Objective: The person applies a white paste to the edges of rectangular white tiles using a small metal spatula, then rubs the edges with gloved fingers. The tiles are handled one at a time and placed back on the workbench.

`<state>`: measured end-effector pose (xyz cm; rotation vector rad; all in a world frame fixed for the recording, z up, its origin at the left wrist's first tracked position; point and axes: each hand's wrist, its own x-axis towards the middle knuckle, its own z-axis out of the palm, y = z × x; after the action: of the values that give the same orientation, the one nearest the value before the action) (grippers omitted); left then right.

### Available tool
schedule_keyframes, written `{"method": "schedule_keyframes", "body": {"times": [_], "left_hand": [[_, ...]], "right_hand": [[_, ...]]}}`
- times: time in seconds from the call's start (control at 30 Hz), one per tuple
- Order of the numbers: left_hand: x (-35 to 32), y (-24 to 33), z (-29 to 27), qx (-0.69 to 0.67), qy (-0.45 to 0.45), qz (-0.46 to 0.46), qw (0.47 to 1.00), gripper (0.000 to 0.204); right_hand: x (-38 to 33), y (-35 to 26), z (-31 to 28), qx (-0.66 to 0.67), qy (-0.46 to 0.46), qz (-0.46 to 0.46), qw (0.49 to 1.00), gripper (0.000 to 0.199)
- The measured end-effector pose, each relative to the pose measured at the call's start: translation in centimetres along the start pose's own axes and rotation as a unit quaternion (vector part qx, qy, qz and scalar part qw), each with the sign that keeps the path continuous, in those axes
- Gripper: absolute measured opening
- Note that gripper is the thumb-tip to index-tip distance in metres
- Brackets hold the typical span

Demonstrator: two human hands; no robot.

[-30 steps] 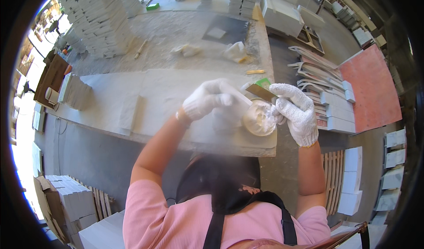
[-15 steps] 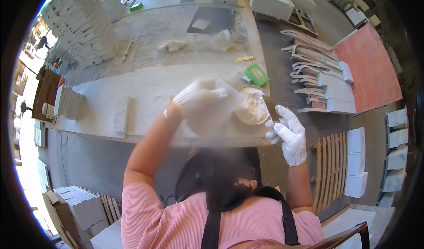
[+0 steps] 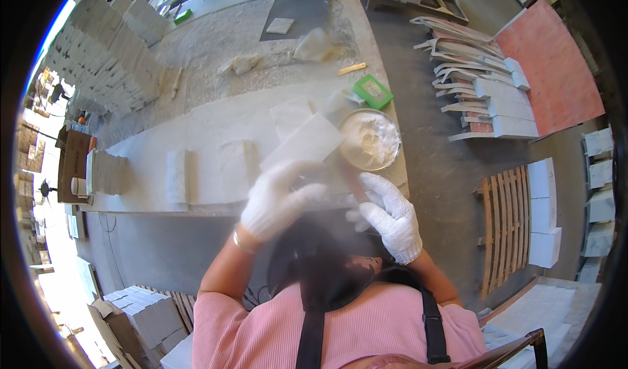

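1. Tile point(image 3: 307, 143), a pale stone slab, is pinched at its lower edge by the left hand point(image 3: 278, 199) over the worktop point(image 3: 216, 117), beside the paste bowl point(image 3: 370, 140).
2. A scraper handle point(image 3: 353, 180) is gripped by the right hand point(image 3: 391, 217); its closed fingers should be kept steady and paste spread evenly.
3. Half a second earlier that hand was open and empty, lower right.

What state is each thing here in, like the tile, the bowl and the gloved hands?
Left hand: gloved, holding the white tile.
White tile: lifted, tilted.
Right hand: gloved, gripping a stick-like tool.
Tool: blurred, touching the tile.
Bowl: full of white paste.
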<state>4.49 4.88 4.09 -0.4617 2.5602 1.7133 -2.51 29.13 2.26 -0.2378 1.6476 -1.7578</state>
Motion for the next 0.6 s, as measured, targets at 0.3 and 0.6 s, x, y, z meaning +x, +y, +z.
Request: {"method": "schedule_keyframes", "body": {"times": [0.3, 0.6], "left_hand": [[-2.7, -0.5, 4.8, -0.258, -0.010, -0.110, 0.960, 0.026], [-1.6, -2.0, -1.6, 0.051, 0.202, 0.045, 0.977, 0.033]], "right_hand": [[0.2, 1.6, 1.0, -0.300, -0.038, -0.246, 0.921, 0.054], [2.3, -0.1, -6.9, -0.284, 0.098, -0.142, 0.943, 0.048]]}}
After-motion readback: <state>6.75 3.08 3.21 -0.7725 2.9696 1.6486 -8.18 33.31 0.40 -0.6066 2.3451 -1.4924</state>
